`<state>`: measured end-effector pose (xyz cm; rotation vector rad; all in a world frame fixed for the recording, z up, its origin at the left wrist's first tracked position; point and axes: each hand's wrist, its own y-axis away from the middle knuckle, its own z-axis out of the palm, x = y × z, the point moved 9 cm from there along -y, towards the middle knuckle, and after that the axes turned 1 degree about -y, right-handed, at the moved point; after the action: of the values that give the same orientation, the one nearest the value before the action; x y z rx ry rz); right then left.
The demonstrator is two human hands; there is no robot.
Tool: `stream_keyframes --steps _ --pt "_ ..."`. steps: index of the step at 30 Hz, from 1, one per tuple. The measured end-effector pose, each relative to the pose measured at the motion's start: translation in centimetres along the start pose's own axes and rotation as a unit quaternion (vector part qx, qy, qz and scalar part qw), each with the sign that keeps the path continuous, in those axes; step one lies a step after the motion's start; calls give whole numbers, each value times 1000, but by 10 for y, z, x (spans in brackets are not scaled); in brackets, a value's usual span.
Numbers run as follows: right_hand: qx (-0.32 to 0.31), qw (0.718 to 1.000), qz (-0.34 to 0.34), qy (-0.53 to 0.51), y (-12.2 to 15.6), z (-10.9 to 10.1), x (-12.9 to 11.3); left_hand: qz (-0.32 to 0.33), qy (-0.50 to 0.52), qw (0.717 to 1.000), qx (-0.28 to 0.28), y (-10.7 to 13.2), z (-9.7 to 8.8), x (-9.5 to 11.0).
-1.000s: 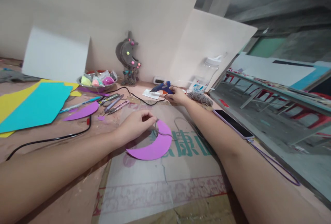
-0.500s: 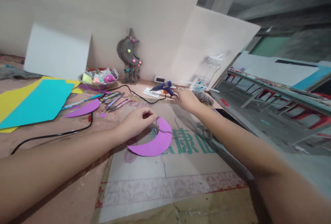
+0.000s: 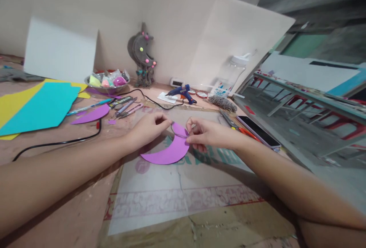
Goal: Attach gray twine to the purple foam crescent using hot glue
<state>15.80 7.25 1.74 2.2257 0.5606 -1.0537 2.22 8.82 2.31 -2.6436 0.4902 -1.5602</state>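
A purple foam crescent lies on a printed plastic sheet in front of me. A thin grey string curves across its upper tip. My left hand pinches one end of that string at the crescent's top edge. My right hand pinches the string on the crescent's right side, fingers pressed together. Behind them, the blue glue gun rests on a white card, untouched.
Teal and yellow foam sheets lie at the left with another purple crescent. A black cord, pens and small scissors, a bowl of pompoms, a grey moon ornament, a phone, a bottle.
My right hand left the glue gun at the back and came down to the crescent, pinching the string. The left hand stayed on the crescent's tip.
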Motion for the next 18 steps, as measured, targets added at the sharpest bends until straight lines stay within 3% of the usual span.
stream_keyframes --steps 2,6,12,15,18 --pt "54 996 -35 66 -2 -13 -6 -6 9 1000 1 1 0 0" --pt "173 953 -131 214 5 -28 -30 2 1 1000 0 1 1 1" --pt "273 905 -206 252 22 -30 -58 -4 -7 1000 -15 1 4 1" --pt "295 894 -211 264 18 -40 -52 -20 7 1000 -14 3 4 1" --pt "278 905 -182 266 4 -51 -32 -23 2 1000 -11 4 3 2"
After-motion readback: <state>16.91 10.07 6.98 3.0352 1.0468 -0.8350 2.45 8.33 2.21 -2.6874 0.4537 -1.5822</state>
